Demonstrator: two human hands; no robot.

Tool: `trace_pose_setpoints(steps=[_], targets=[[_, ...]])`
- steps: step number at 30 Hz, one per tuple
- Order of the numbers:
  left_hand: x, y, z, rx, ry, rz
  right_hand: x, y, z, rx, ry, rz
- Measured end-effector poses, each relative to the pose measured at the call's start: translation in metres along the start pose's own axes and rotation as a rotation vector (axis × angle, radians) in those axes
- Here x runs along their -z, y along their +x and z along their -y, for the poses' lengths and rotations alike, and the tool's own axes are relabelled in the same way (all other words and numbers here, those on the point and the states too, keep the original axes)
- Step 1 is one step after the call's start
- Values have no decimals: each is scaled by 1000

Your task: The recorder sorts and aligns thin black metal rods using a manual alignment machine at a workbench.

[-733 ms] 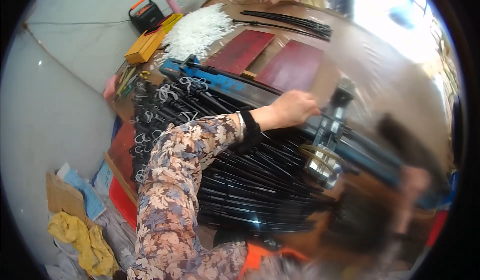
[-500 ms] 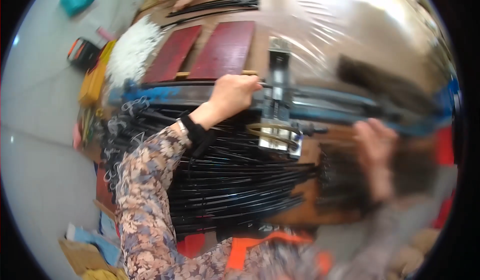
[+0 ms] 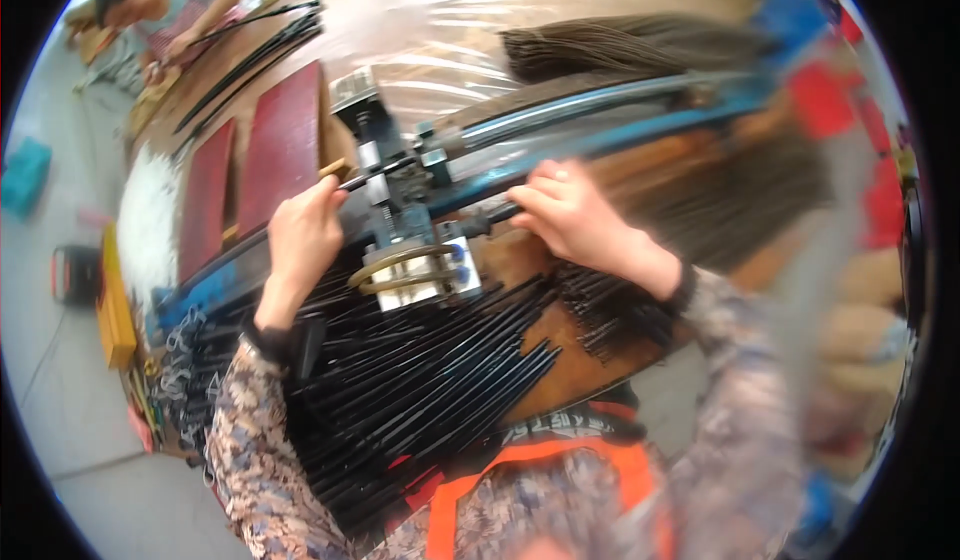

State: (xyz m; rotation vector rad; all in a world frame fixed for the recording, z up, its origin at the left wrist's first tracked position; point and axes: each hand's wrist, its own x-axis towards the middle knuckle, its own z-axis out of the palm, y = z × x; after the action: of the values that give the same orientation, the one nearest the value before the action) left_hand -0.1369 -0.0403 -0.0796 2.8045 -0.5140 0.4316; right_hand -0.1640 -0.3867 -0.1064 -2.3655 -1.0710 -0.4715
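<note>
Right hand (image 3: 575,218) brought near metal fixture (image 3: 408,195) | black rod (image 3: 357,180) gripped by left hand (image 3: 305,235) | right's grip (blurred) cannot be told

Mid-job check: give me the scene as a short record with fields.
left hand: closed on a black rod leading to the metal machine
right hand: at a dark bar beside the machine; grip unclear
near side: heap of black rods
left side: two red boards, white pile
upper left: co-worker, beside a rod bundle
</note>
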Motion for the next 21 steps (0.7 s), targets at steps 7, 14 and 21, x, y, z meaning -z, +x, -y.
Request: trace_pose_setpoints(steps=[7, 14, 21], targets=[[-6, 1, 4, -121, 46, -100, -14, 6, -22, -72, 384, 12], [8, 8, 77, -383, 217, -267, 0, -24, -48, -242, -151, 492], [32, -40, 72, -74, 376, -8, 11, 5, -52, -419, 241, 780]])
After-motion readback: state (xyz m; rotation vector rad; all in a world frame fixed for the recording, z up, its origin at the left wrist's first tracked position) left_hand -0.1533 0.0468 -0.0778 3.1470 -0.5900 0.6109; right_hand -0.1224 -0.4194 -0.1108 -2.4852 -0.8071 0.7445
